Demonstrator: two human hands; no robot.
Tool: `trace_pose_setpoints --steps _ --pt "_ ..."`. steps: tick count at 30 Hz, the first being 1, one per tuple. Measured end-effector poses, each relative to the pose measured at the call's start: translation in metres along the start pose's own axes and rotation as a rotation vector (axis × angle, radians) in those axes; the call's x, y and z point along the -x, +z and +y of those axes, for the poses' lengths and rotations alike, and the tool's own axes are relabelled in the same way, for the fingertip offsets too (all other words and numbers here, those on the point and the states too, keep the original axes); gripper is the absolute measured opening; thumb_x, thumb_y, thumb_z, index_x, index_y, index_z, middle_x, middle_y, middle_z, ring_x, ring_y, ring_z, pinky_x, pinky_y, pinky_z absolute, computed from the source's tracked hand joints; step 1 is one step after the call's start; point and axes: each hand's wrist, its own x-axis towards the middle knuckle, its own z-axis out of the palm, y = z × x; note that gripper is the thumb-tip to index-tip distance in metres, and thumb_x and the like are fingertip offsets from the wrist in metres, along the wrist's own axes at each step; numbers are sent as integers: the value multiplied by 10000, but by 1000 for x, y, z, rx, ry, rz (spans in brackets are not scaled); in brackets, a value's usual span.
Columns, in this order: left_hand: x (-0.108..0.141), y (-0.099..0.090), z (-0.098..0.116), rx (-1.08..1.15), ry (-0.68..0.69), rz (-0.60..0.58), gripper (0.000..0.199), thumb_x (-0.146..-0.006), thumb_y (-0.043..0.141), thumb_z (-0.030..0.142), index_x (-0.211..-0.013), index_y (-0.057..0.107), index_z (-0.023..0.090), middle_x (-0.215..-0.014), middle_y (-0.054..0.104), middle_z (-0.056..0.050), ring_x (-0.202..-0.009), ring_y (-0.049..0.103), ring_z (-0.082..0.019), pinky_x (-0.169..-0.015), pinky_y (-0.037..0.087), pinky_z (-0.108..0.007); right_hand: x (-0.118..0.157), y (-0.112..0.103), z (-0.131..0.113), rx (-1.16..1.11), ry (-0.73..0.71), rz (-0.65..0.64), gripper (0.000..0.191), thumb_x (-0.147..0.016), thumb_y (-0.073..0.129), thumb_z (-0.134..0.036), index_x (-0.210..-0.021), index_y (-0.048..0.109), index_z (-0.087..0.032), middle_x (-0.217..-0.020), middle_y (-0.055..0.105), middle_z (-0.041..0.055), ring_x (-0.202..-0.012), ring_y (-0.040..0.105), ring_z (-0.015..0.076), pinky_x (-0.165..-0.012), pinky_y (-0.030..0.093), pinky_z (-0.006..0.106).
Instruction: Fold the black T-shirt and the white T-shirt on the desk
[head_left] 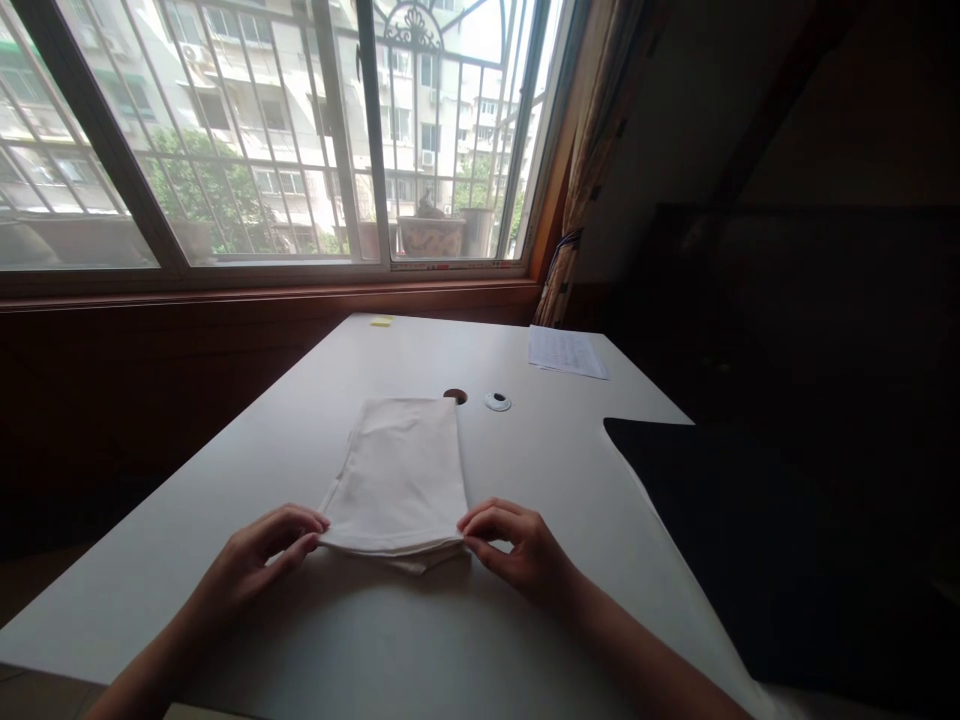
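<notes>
A white folded cloth (405, 470) lies on the white desk (540, 620), its layers showing along the near edge. My left hand (274, 550) pinches the near left corner between thumb and fingers. At the near right corner, my right hand (510, 540) does the same. The near edge sags a little between the two hands, and a lower layer pokes out beneath it. What the cloth is exactly cannot be made out.
Behind the cloth are a round cable hole (455, 397) and its loose cover (498, 402). Printed papers (568, 352) lie at the far right, a yellow sticky note pad (381, 321) at the far left. A black mat (697, 540) covers the right side. Beyond stands a barred window (300, 140) with a tied curtain (574, 220).
</notes>
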Motion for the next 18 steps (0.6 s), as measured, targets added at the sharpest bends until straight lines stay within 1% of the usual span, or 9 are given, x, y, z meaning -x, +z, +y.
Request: trace_pose_setpoints --steps 2,3,5,7,12,15,18 --pt "-1 2 4 48 -136 -27 252 -933 639 485 -971 710 246 -910 743 -42 -823 698 -226 -685 538 -247 0 -1 3 -13 35 -23 81 -924 674 -276 -938 718 -209 -946 718 48 -804 693 159 -729 591 276" --pt "-1 4 6 67 -183 -24 289 -916 649 524 -964 706 244 -854 734 -33 -764 679 -216 -641 512 -239 0 -1 4 -22 42 -33 93 -922 681 -289 -946 721 -209 -939 714 46 -789 691 156 -727 594 277" --pt "-1 7 9 107 -235 20 343 -882 670 576 -935 697 238 -783 713 -20 -701 638 -203 -603 470 -231 1 -1 5 -41 32 -46 110 -916 693 -300 -969 723 -208 -960 709 52 -798 694 160 -748 605 292" --pt "-1 8 11 147 -247 63 362 -862 687 590 -914 691 232 -772 704 -22 -711 628 -204 -617 461 -237 1 -2 4 -52 12 -39 119 -916 697 -298 -993 723 -212 -991 706 60 -835 700 172 -773 612 307" --pt "-2 2 9 229 -249 60 354 -847 725 561 -938 698 220 -840 713 -56 -774 646 -230 -662 492 -274 -1 -5 -5 -66 5 20 114 -941 674 -286 -1015 734 -223 -1005 709 62 -902 701 189 -786 613 318" --pt "-2 -1 6 275 -240 95 360 -837 741 551 -949 697 211 -881 709 -74 -824 657 -249 -679 512 -292 -1 -6 -8 -115 5 50 119 -950 663 -263 -1033 740 -226 -1026 710 66 -939 702 197 -813 613 333" --pt "-1 1 7 309 -229 117 357 -839 744 542 -949 687 208 -931 702 -81 -893 659 -261 -722 521 -305 -1 -7 -8 -167 12 59 124 -951 666 -267 -1038 746 -230 -1033 711 68 -960 700 202 -838 612 347"
